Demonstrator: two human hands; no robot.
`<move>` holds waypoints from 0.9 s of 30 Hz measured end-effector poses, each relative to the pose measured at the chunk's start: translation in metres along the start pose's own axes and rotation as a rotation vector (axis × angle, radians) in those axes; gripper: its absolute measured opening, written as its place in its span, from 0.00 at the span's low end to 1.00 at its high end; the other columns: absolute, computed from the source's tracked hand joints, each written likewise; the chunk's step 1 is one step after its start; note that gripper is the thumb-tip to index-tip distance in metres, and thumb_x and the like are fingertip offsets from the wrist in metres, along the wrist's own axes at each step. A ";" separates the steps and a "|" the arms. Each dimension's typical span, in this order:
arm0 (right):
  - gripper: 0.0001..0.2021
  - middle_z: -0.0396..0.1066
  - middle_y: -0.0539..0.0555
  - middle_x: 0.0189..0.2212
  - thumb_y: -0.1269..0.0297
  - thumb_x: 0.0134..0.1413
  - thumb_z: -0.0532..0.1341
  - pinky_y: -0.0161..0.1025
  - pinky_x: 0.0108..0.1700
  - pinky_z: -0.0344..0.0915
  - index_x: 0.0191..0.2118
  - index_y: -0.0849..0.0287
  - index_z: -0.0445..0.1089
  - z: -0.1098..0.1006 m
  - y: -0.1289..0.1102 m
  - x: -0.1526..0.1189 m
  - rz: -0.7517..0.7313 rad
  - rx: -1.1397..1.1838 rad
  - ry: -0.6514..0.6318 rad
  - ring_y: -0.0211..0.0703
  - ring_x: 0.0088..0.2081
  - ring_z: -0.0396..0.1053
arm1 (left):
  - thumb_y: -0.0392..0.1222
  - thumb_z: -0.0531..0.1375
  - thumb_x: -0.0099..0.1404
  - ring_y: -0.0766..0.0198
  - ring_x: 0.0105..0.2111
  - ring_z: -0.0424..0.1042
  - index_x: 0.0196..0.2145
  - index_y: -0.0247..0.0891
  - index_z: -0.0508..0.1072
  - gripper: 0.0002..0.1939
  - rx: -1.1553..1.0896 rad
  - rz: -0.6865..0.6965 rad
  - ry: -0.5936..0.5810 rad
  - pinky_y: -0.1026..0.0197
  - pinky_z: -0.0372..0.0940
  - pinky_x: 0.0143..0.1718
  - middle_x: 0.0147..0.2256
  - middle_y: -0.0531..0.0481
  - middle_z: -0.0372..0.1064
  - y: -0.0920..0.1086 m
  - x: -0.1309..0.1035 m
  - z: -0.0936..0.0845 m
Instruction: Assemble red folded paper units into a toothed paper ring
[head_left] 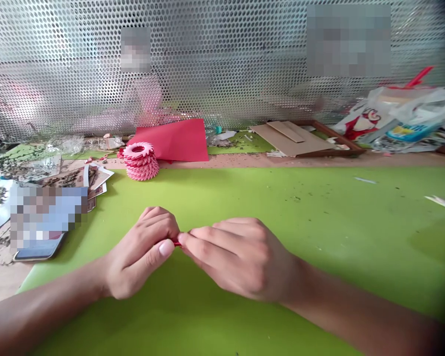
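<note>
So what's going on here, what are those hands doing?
A person's left hand and right hand are close together, pinching a small red piece between them over a green mat. The fingers hide most of it, so I can't tell its shape. Farther back, a spiky pink ring stack stands in front of a red sheet, and neither hand is touching them. A phone lies off to the left.

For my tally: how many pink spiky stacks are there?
1: the pink stack on the green mat, just in front of the red sheet. Others may be hidden.
</note>
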State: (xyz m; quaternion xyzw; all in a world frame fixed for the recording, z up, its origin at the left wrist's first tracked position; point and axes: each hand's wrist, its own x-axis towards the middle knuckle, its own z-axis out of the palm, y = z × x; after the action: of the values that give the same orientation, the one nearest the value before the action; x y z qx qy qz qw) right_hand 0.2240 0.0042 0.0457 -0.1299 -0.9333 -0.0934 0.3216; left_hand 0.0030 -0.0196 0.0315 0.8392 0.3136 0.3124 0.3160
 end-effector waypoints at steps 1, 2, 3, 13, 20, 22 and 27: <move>0.06 0.79 0.52 0.32 0.73 0.63 0.60 0.37 0.29 0.65 0.43 0.67 0.74 0.000 -0.001 0.000 0.011 0.021 0.006 0.35 0.27 0.71 | 0.52 0.39 0.76 0.60 0.35 0.59 0.35 0.39 0.61 0.20 0.007 0.008 -0.001 0.54 0.55 0.42 0.32 0.49 0.61 -0.001 0.000 0.000; 0.06 0.79 0.52 0.32 0.73 0.64 0.60 0.37 0.30 0.66 0.42 0.67 0.74 0.001 -0.001 0.001 0.024 0.038 0.010 0.35 0.28 0.72 | 0.53 0.39 0.76 0.59 0.34 0.59 0.34 0.39 0.61 0.20 0.013 0.016 -0.002 0.54 0.55 0.42 0.32 0.49 0.61 -0.002 0.000 -0.001; 0.06 0.79 0.52 0.32 0.72 0.65 0.60 0.36 0.31 0.66 0.42 0.66 0.74 0.001 -0.002 0.001 0.036 0.049 0.011 0.35 0.28 0.73 | 0.53 0.39 0.76 0.59 0.34 0.59 0.34 0.39 0.60 0.21 0.018 0.024 -0.001 0.54 0.55 0.42 0.32 0.49 0.61 -0.002 0.000 -0.001; 0.07 0.78 0.50 0.32 0.72 0.66 0.58 0.37 0.26 0.61 0.43 0.63 0.74 0.000 0.006 -0.003 -0.055 -0.035 -0.022 0.32 0.25 0.68 | 0.53 0.37 0.76 0.60 0.34 0.60 0.34 0.39 0.61 0.22 0.000 -0.008 0.007 0.54 0.56 0.42 0.32 0.49 0.61 -0.004 0.000 0.002; 0.07 0.78 0.50 0.32 0.72 0.67 0.57 0.36 0.27 0.61 0.43 0.63 0.74 -0.002 0.006 -0.002 -0.050 -0.043 -0.040 0.32 0.25 0.68 | 0.52 0.38 0.77 0.60 0.34 0.60 0.35 0.39 0.61 0.21 0.014 0.003 -0.011 0.54 0.56 0.43 0.32 0.49 0.61 -0.004 0.000 0.000; 0.08 0.78 0.50 0.32 0.72 0.67 0.57 0.36 0.27 0.61 0.43 0.63 0.74 -0.001 0.005 -0.001 -0.046 -0.041 -0.044 0.33 0.25 0.68 | 0.52 0.38 0.77 0.60 0.34 0.60 0.34 0.39 0.61 0.22 0.019 0.001 -0.012 0.54 0.57 0.43 0.32 0.49 0.61 -0.003 0.000 0.000; 0.07 0.78 0.53 0.32 0.71 0.67 0.57 0.35 0.31 0.65 0.42 0.65 0.74 0.008 0.005 -0.003 0.034 0.063 -0.037 0.36 0.28 0.72 | 0.52 0.38 0.77 0.59 0.35 0.62 0.34 0.38 0.63 0.22 0.045 -0.085 0.008 0.54 0.59 0.43 0.33 0.48 0.64 -0.005 0.000 0.002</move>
State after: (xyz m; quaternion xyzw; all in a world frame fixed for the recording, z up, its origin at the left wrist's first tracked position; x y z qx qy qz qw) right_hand 0.2230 0.0105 0.0386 -0.1374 -0.9391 -0.0559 0.3099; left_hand 0.0033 -0.0173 0.0267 0.8308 0.3570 0.2949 0.3086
